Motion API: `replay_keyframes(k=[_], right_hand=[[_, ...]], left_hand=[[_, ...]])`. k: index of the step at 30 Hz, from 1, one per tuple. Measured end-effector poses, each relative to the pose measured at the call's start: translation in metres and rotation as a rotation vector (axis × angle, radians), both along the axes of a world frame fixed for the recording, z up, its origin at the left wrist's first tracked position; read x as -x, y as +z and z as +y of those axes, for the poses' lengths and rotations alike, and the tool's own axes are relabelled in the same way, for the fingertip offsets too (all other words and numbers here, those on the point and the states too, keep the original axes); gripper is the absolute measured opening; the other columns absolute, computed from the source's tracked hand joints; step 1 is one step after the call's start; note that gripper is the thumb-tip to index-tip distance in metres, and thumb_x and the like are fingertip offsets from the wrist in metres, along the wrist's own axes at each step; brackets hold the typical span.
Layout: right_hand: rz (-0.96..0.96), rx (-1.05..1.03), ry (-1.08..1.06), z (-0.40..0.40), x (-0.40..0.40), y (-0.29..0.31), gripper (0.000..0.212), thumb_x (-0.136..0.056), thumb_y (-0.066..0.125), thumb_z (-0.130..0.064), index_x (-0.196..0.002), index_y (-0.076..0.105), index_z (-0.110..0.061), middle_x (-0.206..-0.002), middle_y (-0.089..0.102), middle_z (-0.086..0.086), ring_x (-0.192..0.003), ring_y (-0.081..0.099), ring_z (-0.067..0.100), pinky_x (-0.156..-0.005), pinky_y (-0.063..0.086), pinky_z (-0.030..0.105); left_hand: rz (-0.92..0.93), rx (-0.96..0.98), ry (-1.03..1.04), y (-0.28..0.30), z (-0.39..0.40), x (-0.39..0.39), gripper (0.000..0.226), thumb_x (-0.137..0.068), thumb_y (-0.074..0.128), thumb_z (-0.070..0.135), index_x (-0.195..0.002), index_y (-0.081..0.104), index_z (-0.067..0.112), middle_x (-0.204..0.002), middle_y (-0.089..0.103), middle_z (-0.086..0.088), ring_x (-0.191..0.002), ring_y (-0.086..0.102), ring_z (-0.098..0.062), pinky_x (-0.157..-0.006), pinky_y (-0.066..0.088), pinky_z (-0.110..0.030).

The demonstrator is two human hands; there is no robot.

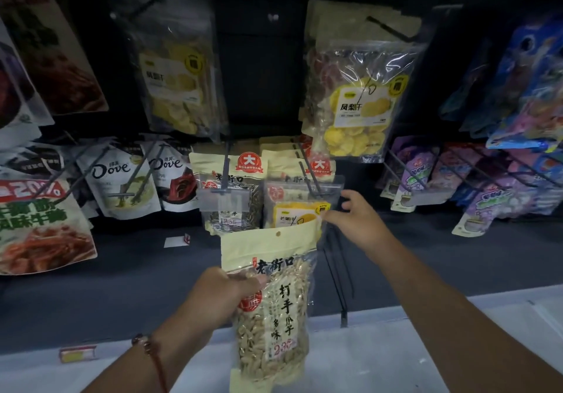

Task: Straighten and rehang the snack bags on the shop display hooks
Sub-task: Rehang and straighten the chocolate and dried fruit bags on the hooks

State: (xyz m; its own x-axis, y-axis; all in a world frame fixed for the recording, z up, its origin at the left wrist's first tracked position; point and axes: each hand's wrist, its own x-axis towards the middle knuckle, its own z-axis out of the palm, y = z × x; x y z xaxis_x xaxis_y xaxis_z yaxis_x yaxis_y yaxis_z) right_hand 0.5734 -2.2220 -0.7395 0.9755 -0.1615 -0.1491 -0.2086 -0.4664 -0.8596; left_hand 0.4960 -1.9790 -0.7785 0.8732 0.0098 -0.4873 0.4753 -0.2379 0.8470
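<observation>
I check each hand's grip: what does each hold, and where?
Left hand grips the seed bag at its left edge. Right hand pinches its top right corner.

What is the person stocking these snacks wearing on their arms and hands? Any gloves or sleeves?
No gloves and no sleeves show: both forearms are bare up to the bottom edge of the picture. The left hand has a bracelet at the wrist, made of reddish-brown beads on a thin dark red cord. The right hand and its wrist carry nothing visible: no watch, ring or band.
</observation>
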Motion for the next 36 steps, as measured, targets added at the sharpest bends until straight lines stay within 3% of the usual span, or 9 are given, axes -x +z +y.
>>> replay_keyframes(k=[5, 10, 16, 20, 23, 27, 31, 34, 36], right_hand=[[-0.094, -0.089, -0.141, 0.015, -0.027, -0.002, 0.093, -0.085, 0.075, -0.024, -0.155, 0.014, -0.019, -0.157, 0.026, 0.006, -0.136, 0.038, 0.027, -0.093, 0.04, 0.033], [-0.039, -0.168, -0.161, 0.014, -0.041, -0.006, 0.106, -0.082, 0.078, -0.019, -0.156, 0.003, -0.025, -0.162, 0.014, 0.005, -0.146, 0.023, 0.028, -0.113, 0.033, 0.045], [-0.012, -0.258, -0.17, 0.017, -0.04, -0.013, 0.096, -0.087, 0.073, -0.022, -0.156, 0.007, -0.026, -0.161, 0.02, 0.004, -0.143, 0.029, 0.027, -0.111, 0.032, 0.043], [0.039, -0.318, -0.13, 0.016, -0.028, -0.02, 0.1, -0.082, 0.076, -0.031, -0.156, 0.009, -0.03, -0.159, 0.023, 0.003, -0.14, 0.035, 0.026, -0.113, 0.033, 0.048], [0.089, -0.293, -0.109, 0.018, -0.017, -0.03, 0.099, -0.082, 0.076, -0.029, -0.155, 0.01, -0.022, -0.157, 0.027, 0.003, -0.138, 0.036, 0.026, -0.11, 0.036, 0.043], [0.183, -0.277, -0.012, 0.034, -0.001, -0.036, 0.056, -0.087, 0.071, -0.024, -0.133, 0.039, -0.015, -0.127, 0.053, -0.002, -0.104, 0.054, 0.012, -0.088, 0.044, 0.031], [0.193, -0.311, 0.046, 0.047, 0.005, -0.036, 0.084, -0.086, 0.07, -0.033, -0.152, 0.02, -0.023, -0.15, 0.035, -0.001, -0.133, 0.04, 0.022, -0.106, 0.039, 0.04], [0.21, -0.355, 0.092, 0.056, 0.009, -0.036, 0.086, -0.086, 0.071, -0.033, -0.154, 0.019, -0.022, -0.155, 0.03, 0.002, -0.136, 0.039, 0.025, -0.105, 0.041, 0.04], [0.216, -0.362, 0.112, 0.061, 0.009, -0.037, 0.082, -0.086, 0.071, -0.033, -0.152, 0.025, -0.022, -0.152, 0.035, 0.003, -0.132, 0.044, 0.025, -0.103, 0.043, 0.039]], left_hand=[[0.034, -0.021, 0.03, -0.002, 0.013, 0.0, 0.027, -0.074, 0.084, 0.03, -0.076, 0.075, 0.004, -0.072, 0.074, -0.014, -0.065, 0.063, -0.022, -0.06, 0.046, -0.028], [0.054, -0.037, 0.041, -0.003, 0.032, 0.002, 0.036, -0.074, 0.084, 0.031, -0.086, 0.075, -0.002, -0.087, 0.073, -0.023, -0.075, 0.065, -0.025, -0.069, 0.049, -0.033], [0.043, -0.032, 0.072, -0.006, 0.049, 0.001, 0.045, -0.076, 0.084, 0.031, -0.095, 0.072, -0.008, -0.098, 0.069, -0.028, -0.078, 0.062, -0.025, -0.07, 0.048, -0.033], [0.048, -0.023, 0.079, -0.002, 0.051, 0.0, 0.03, -0.079, 0.081, 0.027, -0.09, 0.074, 0.0, -0.085, 0.075, -0.016, -0.072, 0.07, -0.02, -0.061, 0.052, -0.026], [0.033, -0.014, 0.094, 0.002, 0.053, 0.001, 0.026, -0.078, 0.082, 0.024, -0.083, 0.073, 0.0, -0.072, 0.074, -0.009, -0.061, 0.069, -0.016, -0.057, 0.052, -0.024], [0.018, -0.009, 0.111, 0.008, 0.056, 0.001, 0.026, -0.079, 0.081, 0.022, -0.086, 0.072, -0.001, -0.078, 0.076, -0.012, -0.066, 0.071, -0.018, -0.064, 0.051, -0.027], [0.025, -0.014, 0.125, 0.008, 0.059, 0.003, 0.032, -0.077, 0.083, 0.026, -0.09, 0.071, -0.001, -0.084, 0.076, -0.016, -0.075, 0.071, -0.023, -0.07, 0.052, -0.032], [0.046, -0.018, 0.124, 0.004, 0.061, 0.003, 0.046, -0.073, 0.086, 0.031, -0.101, 0.067, 0.0, -0.085, 0.076, -0.012, -0.081, 0.073, -0.025, -0.08, 0.058, -0.041], [0.055, -0.02, 0.119, 0.002, 0.063, 0.003, 0.051, -0.071, 0.087, 0.033, -0.105, 0.066, 0.001, -0.088, 0.076, -0.011, -0.081, 0.074, -0.023, -0.078, 0.059, -0.039]])
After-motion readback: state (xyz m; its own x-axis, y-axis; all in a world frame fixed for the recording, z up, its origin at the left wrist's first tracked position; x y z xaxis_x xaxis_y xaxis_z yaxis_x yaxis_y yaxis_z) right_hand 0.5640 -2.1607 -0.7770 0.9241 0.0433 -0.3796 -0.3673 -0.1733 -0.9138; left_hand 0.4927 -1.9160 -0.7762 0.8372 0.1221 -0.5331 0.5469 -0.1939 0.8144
